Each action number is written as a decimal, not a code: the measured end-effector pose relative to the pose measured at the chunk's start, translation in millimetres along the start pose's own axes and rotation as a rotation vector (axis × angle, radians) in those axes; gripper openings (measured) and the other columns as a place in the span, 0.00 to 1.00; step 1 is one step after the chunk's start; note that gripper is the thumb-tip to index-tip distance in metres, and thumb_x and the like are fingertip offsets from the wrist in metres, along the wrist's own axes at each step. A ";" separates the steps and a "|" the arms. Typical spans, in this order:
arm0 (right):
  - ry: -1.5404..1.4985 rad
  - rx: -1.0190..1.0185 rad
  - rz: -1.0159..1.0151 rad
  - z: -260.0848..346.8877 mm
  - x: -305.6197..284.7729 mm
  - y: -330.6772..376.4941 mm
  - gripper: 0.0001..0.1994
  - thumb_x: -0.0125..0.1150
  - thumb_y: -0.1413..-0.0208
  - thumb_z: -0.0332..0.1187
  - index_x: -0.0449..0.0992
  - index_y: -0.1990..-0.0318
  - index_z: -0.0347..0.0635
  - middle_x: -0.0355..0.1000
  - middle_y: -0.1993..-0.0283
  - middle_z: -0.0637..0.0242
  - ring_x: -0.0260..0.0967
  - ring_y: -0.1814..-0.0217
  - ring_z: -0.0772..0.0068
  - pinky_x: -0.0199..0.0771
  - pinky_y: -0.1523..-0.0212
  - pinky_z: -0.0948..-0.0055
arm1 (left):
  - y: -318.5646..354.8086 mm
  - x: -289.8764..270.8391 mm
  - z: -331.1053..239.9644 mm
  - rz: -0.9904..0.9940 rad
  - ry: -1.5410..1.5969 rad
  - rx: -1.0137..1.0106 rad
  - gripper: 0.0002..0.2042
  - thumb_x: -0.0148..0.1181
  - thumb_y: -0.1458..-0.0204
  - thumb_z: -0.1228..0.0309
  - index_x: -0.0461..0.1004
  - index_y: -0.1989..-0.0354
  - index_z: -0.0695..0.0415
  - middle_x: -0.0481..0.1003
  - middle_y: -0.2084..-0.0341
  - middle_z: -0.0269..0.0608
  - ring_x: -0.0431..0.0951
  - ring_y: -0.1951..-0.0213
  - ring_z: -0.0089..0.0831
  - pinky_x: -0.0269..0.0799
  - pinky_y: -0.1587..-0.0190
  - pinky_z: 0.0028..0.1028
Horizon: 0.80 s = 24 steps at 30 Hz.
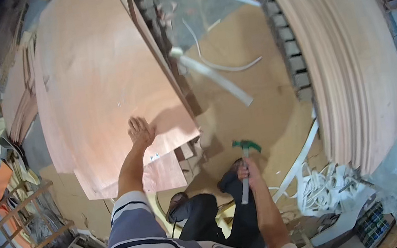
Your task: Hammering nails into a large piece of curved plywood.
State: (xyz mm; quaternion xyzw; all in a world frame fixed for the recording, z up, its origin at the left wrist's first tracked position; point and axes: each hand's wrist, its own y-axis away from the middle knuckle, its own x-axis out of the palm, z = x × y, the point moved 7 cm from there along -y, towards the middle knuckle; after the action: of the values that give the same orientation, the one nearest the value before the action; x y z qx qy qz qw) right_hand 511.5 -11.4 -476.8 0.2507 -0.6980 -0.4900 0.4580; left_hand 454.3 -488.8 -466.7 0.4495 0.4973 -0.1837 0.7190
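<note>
Illumination: moderate; brightest on the plywood sheet [97,72] beyond the left hand [141,132], with pale sheen. Shadow: soft-edged, falling rightward from that hand; light reaches it from the left. Dimmer area: far left of same hand, toward the rim. Distortion: fisheye; stacked boards [347,48], right of the right hand [247,169], bow outward. Periphery: black corners, bluish fringe, soft detail.

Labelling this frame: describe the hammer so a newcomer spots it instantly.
Left is a big plywood stack; right of it, a brown floor sheet. At that sheet's near end, the right hand grips the hammer. Its green head sets it apart from the pale strips nearby.
</note>
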 end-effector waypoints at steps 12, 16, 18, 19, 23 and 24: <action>1.282 -0.265 -0.705 238.4 -52.6 235.8 0.18 0.63 0.51 0.42 0.68 0.84 0.39 0.62 0.88 0.62 0.60 0.91 0.67 0.58 0.90 0.65 | 278.6 24.4 14.5 0.844 0.572 -0.333 0.29 0.53 0.49 0.46 0.77 0.80 0.65 0.76 0.81 0.55 0.78 0.78 0.47 0.75 0.66 0.40; 1.472 0.099 -0.758 298.3 -94.8 260.5 0.16 0.59 0.47 0.43 0.73 0.74 0.38 0.66 0.81 0.60 0.59 0.87 0.69 0.56 0.88 0.66 | 331.4 -8.2 -40.0 0.682 0.825 -0.264 0.29 0.52 0.50 0.45 0.77 0.80 0.65 0.76 0.82 0.55 0.79 0.76 0.45 0.74 0.68 0.41; 1.080 -0.054 -0.703 331.2 -124.6 308.0 0.16 0.58 0.46 0.44 0.73 0.73 0.37 0.64 0.82 0.62 0.57 0.87 0.69 0.55 0.86 0.66 | 325.4 -12.1 -84.5 0.772 0.661 -0.374 0.31 0.49 0.49 0.41 0.78 0.75 0.64 0.77 0.77 0.55 0.79 0.68 0.49 0.72 0.65 0.42; 1.648 -0.592 0.012 329.8 -2.8 320.5 0.18 0.57 0.44 0.45 0.70 0.77 0.38 0.60 0.86 0.67 0.54 0.88 0.70 0.53 0.87 0.67 | 320.6 -29.0 -73.3 0.726 0.671 -0.433 0.31 0.49 0.49 0.41 0.78 0.75 0.64 0.77 0.77 0.55 0.79 0.68 0.49 0.72 0.65 0.42; 1.644 -0.519 0.002 413.0 70.7 374.9 0.18 0.57 0.44 0.45 0.70 0.77 0.39 0.59 0.86 0.67 0.54 0.88 0.70 0.54 0.87 0.67 | 142.4 -99.6 -73.6 0.423 0.789 -0.653 0.32 0.47 0.47 0.41 0.78 0.71 0.64 0.78 0.74 0.55 0.78 0.66 0.49 0.71 0.64 0.41; 1.671 -0.484 -0.037 438.5 74.5 394.7 0.18 0.57 0.44 0.45 0.70 0.78 0.39 0.59 0.86 0.67 0.54 0.88 0.71 0.54 0.87 0.68 | 77.8 -158.4 -94.2 0.400 0.905 -0.333 0.33 0.44 0.45 0.41 0.76 0.65 0.66 0.77 0.71 0.56 0.78 0.65 0.48 0.71 0.64 0.41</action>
State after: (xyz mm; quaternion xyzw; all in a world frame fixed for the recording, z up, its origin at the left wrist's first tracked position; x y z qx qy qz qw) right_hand 128.6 283.9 -130.7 0.4355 -0.0056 -0.2877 0.8529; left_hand 388.4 -398.6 -300.7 0.4498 0.6852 0.2517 0.5147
